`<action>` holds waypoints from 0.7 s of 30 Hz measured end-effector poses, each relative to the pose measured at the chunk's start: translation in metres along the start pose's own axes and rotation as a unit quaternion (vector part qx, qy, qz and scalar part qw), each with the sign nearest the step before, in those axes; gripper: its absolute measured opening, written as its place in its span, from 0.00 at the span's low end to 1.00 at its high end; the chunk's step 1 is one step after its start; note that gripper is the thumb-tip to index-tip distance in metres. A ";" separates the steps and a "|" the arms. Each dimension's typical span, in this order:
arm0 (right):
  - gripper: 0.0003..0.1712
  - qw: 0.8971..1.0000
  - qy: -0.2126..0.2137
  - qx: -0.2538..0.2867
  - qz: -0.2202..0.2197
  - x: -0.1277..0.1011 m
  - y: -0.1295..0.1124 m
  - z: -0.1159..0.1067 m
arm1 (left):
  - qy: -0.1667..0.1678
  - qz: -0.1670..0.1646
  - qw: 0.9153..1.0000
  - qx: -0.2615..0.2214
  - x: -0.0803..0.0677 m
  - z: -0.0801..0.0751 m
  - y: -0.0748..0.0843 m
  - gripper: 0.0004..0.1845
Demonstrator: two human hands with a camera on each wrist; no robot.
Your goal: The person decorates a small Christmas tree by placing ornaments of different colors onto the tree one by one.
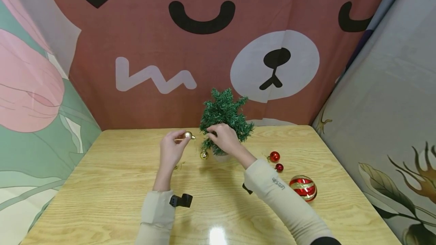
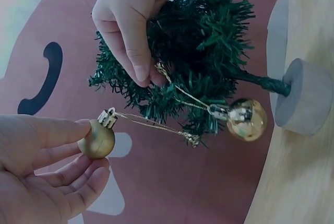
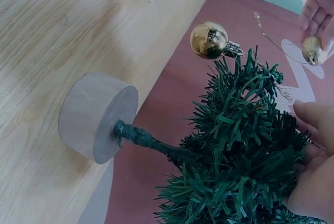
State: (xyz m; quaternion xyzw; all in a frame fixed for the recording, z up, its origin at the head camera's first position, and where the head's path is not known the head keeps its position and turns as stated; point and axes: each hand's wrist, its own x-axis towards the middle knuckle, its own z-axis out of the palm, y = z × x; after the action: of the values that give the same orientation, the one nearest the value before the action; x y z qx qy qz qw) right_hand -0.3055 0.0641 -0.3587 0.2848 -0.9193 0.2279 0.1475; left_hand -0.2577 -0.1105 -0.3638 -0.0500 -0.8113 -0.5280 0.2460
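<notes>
Step in hand: you are hanging a matte gold bauble (image 2: 97, 139) on the small green tree (image 1: 225, 118); judging from the slack, you are best keeping its gold loop (image 2: 156, 126) taut and open while you are parting one branch tip.
Left hand (image 1: 172, 148): your grip is pinching the bauble between thumb and fingertips, just left of the tree, above the worktop (image 1: 112, 169).
Right hand (image 1: 223, 137): your grip is closing thumb and forefinger on a branch and a hanging thread.
Tree: it is standing on a round wooden base (image 3: 96, 117), at the far middle of the worktop.
Already hanging: a shiny gold bauble (image 2: 245, 119) on a low branch.
Lying by: two small red baubles (image 1: 274, 157) and a large striped one (image 1: 303, 187), right of the tree.
</notes>
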 end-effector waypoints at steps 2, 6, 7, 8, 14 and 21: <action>0.12 1.000 0.003 0.007 -0.003 0.001 0.001 0.000 | 0.002 -0.002 1.000 -0.011 0.002 0.002 0.001 0.15; 0.12 1.000 0.009 0.019 -0.011 0.001 0.002 0.000 | 0.005 -0.003 1.000 -0.028 0.004 0.005 0.003 0.16; 0.12 0.999 0.012 0.025 -0.014 0.001 0.002 0.000 | 0.005 -0.002 0.999 -0.032 0.004 0.005 0.003 0.15; 0.12 0.999 0.016 0.032 -0.019 0.001 0.002 0.000 | 0.005 -0.002 0.999 -0.036 0.004 0.006 0.004 0.15; 0.14 0.995 0.021 0.074 -0.064 0.002 0.003 -0.004 | 0.011 0.010 0.999 -0.044 0.006 0.007 0.005 0.15; 0.19 0.991 -0.053 0.101 -0.070 0.004 0.002 -0.009 | 0.008 0.031 0.998 -0.058 0.007 0.010 0.009 0.15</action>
State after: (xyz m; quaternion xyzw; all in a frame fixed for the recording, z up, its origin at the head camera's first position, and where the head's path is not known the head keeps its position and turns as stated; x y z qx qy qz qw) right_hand -0.3085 0.0683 -0.3498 0.3734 -0.8759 0.2936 0.0847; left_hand -0.2645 -0.0996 -0.3564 -0.0846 -0.7752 -0.5670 0.2654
